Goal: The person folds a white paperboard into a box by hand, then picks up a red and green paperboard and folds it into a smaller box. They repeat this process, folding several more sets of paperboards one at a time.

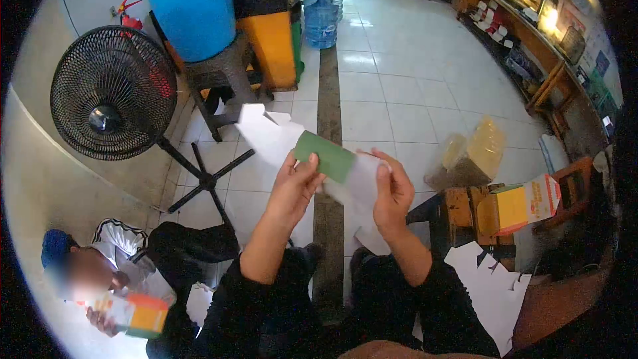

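Observation:
A cardboard box blank (325, 158), white with a green panel, is held up in front of me above my knees. Its white flaps spread out to the upper left and lower right. My left hand (291, 186) grips the green panel, thumb on top and fingers underneath. On the right, my right hand (393, 194) pinches the white part between thumb and fingers; that end is slightly blurred. Beside my right knee lie flat white box blanks (488, 289) with cut flaps.
A person (119, 252) sits at the lower left, holding a printed box (145, 314). A black fan (109, 93) stands behind them. A blue bucket (189, 13) rests on a stool (219, 73). To my right, a yellow-and-orange box (510, 207) sits on a wooden stool (462, 216).

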A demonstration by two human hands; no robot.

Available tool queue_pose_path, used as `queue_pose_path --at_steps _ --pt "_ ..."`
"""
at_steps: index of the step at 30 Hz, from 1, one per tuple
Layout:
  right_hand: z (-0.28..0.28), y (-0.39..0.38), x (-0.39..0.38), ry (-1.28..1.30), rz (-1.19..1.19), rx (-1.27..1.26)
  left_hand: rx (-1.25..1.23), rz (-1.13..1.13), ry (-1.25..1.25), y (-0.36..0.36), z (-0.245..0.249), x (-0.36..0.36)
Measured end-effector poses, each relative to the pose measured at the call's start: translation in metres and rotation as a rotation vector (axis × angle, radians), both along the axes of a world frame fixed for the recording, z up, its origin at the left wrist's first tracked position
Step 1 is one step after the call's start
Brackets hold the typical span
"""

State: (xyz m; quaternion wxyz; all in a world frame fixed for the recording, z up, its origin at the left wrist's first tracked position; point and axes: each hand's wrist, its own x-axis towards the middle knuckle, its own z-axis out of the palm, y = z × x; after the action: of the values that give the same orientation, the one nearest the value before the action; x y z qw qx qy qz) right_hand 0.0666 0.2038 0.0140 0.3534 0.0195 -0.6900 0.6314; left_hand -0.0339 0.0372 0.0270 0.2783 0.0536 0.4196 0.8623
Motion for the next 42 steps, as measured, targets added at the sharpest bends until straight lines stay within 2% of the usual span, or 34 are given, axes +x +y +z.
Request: queue_pose_path --at_steps 2,5,9,12,15,18,21,24,28,34,37,40,42 --pt "-0.005 -0.006 0.003 0.057 -0.187 -0.063 -0.001 0.041 0.021 0.013 -0.002 0.011" --pt "0.013 -0.004 0.009 0.200 -0.231 0.510 -0.018 0.124 0.123 0.025 0.007 0.035" --pt "0.009 -0.005 0.001 0.059 -0.245 0.574 -0.168 0.074 0.343 0.027 -0.003 0.038" --pt "0.009 0.001 0.002 0.046 -0.174 0.738 -0.105 0.076 0.262 0.020 -0.010 0.022" --pt "0.004 0.013 0.003 0.085 0.031 0.876 -0.131 0.063 0.190 0.008 -0.005 0.005" --pt "-0.002 0.014 0.000 0.101 -0.047 0.888 -0.134 0.056 0.142 0.015 0.002 0.009" --pt "-0.008 0.005 -0.001 0.122 -0.101 0.748 -0.122 0.078 0.109 0.021 -0.011 0.010" --pt "-0.008 -0.008 0.002 0.033 -0.219 0.726 -0.073 0.070 0.093 0.025 -0.015 0.011" --pt "-0.012 -0.015 0.005 -0.014 -0.193 0.668 -0.090 0.079 0.140 0.023 -0.020 0.013" --pt "-0.019 -0.019 0.003 -0.112 -0.105 0.377 -0.212 0.136 0.204 0.025 -0.015 0.022" --pt "-0.026 -0.026 0.001 -0.100 -0.199 0.406 -0.251 0.157 0.208 0.027 -0.016 0.025" --pt "-0.029 -0.028 -0.001 -0.091 -0.230 0.310 -0.280 0.128 0.255 0.028 -0.018 0.023" --pt "-0.039 -0.023 -0.009 -0.097 -0.195 0.093 -0.347 0.066 0.280 0.027 -0.019 0.019"
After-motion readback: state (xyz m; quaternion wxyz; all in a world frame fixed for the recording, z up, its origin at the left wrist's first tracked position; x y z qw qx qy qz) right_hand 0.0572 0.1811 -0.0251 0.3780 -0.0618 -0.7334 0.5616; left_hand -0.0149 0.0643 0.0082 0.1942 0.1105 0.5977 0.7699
